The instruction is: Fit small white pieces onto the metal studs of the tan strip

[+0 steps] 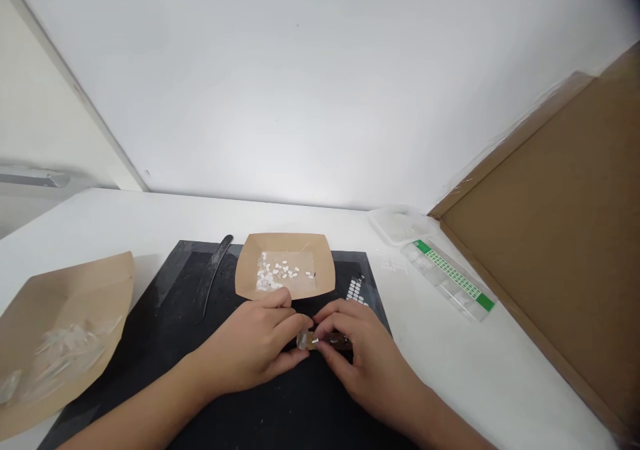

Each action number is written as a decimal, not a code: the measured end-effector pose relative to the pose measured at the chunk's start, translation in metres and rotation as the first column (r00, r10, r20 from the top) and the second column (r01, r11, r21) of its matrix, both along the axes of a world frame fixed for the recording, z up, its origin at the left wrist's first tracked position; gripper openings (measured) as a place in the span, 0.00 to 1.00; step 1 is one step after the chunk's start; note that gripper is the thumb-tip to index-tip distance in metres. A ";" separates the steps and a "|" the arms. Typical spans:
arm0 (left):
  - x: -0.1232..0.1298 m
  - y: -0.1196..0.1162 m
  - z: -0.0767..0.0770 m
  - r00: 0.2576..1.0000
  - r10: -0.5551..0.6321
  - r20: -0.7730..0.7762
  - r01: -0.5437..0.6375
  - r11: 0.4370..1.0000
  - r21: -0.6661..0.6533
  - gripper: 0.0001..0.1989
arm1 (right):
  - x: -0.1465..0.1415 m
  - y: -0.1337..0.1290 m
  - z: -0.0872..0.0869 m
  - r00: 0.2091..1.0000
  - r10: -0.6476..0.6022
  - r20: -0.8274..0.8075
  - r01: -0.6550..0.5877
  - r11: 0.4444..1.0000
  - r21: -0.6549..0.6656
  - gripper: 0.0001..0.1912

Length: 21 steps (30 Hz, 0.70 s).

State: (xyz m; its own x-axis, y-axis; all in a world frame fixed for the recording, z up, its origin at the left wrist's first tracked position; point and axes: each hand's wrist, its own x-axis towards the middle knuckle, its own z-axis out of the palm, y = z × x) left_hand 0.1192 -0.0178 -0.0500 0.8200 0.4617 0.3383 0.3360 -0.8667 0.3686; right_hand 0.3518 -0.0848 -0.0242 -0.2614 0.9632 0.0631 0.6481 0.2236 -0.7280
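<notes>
My left hand (pixel 265 337) is closed, its thumb and fingertips pinching a small clear plastic piece (pixel 303 339) over the black mat. My right hand (pixel 363 343) meets it from the other side, with thumb and index fingertips closed on a tiny white shiny piece (pixel 315 341). A narrow brown strip (pixel 336 341) lies under the right fingers and runs towards the clear piece; whether they are joined is hidden. Right behind my left hand stands a brown paper tray (pixel 325 270) holding many small white oval pieces (pixel 285 270) on a clear sheet.
The black mat (pixel 240 410) covers the white table (pixel 450 357). A black curved file (pixel 215 270) lies at its left. A larger paper tray (pixel 90 283) holds clear plastic pieces. To the right are a sheet of white ovals (pixel 355 292), a green-striped clear packet (pixel 455 277), a white tray (pixel 400 227) and cardboard (pixel 560 237).
</notes>
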 end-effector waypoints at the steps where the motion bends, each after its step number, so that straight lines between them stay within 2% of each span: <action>1: 0.000 0.000 0.000 1.000 0.002 -0.006 -0.002 1.000 -0.002 0.07 | 0.000 0.000 0.000 1.000 0.002 0.008 -0.002 1.000 -0.009 0.08; 7: 0.000 0.000 0.002 1.000 -0.011 0.010 0.011 1.000 0.025 0.09 | 0.001 0.001 0.003 0.994 -0.003 0.114 0.007 0.999 -0.033 0.07; 14: 0.001 0.001 0.003 0.999 -0.027 0.022 0.026 0.999 0.038 0.10 | -0.002 0.000 0.005 0.983 0.004 0.186 -0.002 1.000 -0.010 0.11; 21: 0.000 0.001 0.001 1.000 -0.020 -0.015 0.020 0.999 0.036 0.11 | -0.003 0.001 0.003 0.990 -0.038 0.133 0.035 0.999 0.024 0.16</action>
